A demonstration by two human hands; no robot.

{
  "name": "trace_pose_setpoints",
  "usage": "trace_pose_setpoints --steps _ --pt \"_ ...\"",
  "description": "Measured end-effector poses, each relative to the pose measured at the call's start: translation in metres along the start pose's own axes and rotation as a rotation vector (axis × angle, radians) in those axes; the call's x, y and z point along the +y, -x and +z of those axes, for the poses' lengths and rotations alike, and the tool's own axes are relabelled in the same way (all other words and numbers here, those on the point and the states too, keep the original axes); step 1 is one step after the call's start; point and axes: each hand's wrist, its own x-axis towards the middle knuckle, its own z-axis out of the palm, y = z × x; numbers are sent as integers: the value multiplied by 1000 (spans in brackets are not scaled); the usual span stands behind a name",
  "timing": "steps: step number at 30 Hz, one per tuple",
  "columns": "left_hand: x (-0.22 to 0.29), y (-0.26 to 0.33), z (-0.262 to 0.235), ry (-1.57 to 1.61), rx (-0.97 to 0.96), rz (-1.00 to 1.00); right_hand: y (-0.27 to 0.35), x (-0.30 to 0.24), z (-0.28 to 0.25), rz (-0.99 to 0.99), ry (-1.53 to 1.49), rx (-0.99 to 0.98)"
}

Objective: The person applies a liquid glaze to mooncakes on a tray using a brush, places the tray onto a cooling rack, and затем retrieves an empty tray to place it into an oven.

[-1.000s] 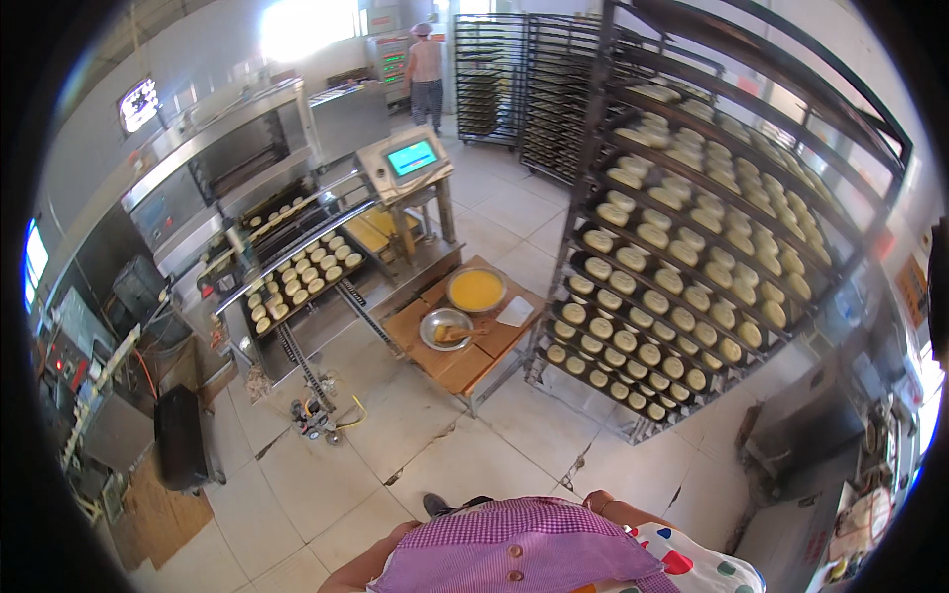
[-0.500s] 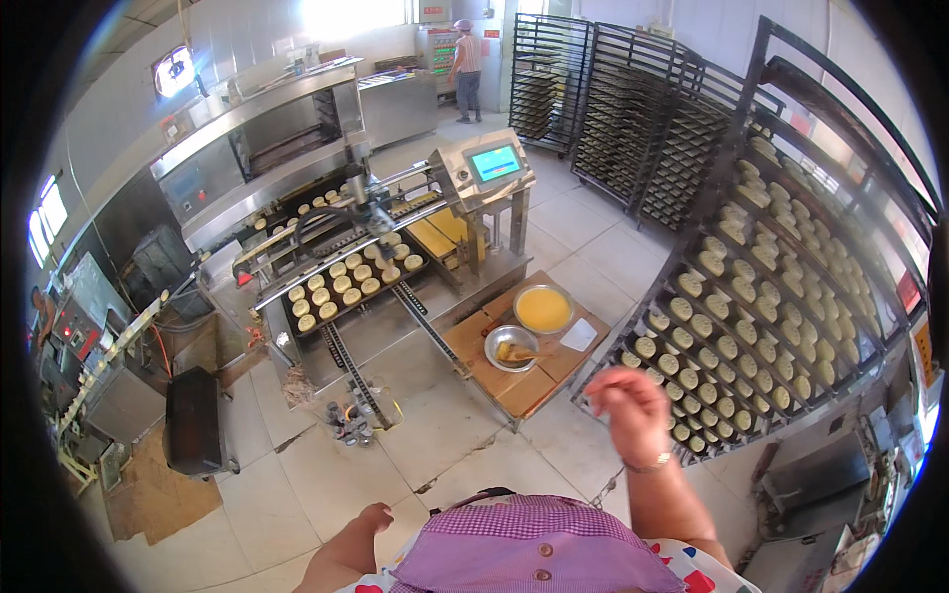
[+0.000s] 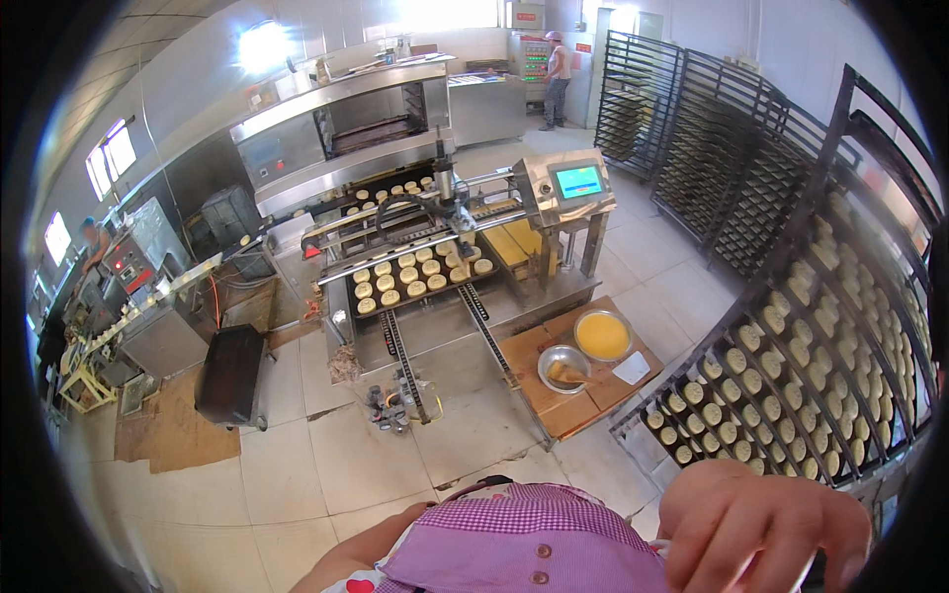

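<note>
Lower right of the frame: right hand (image 3: 766, 529) raised close to the camera, fingers curled loosely downward, holding nothing, just in front of the tall rack of trays (image 3: 830, 366) loaded with round pale pastries. Left hand not seen; only a bare forearm (image 3: 361, 558) at the lower edge, beside the purple checked garment (image 3: 529, 539). Centre: low wooden platform (image 3: 578, 371) on the tiled floor, carrying a bowl of yellow liquid (image 3: 602, 335) and a steel bowl (image 3: 563, 368) just beside it. Above centre: conveyor machine (image 3: 425, 267) with a tray of pastries and a control screen (image 3: 578, 182). Upper right: empty dark racks (image 3: 692, 128). Far top: a person (image 3: 558, 67) standing.
</note>
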Motion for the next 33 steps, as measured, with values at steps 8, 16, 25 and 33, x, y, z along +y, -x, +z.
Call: trace_pose_setpoints --steps 8,16,25,33 --pt "-61 15 25 -98 0 -227 -3 15 -32 -55 -334 -107" --pt "-15 -12 17 82 115 -109 12 -5 -57 -77 -447 -62" --pt "42 -39 41 119 -46 -9 23 -28 -88 -105 -463 -188" --pt "21 -35 37 111 27 -105 40 -38 -93 -9 -469 7"
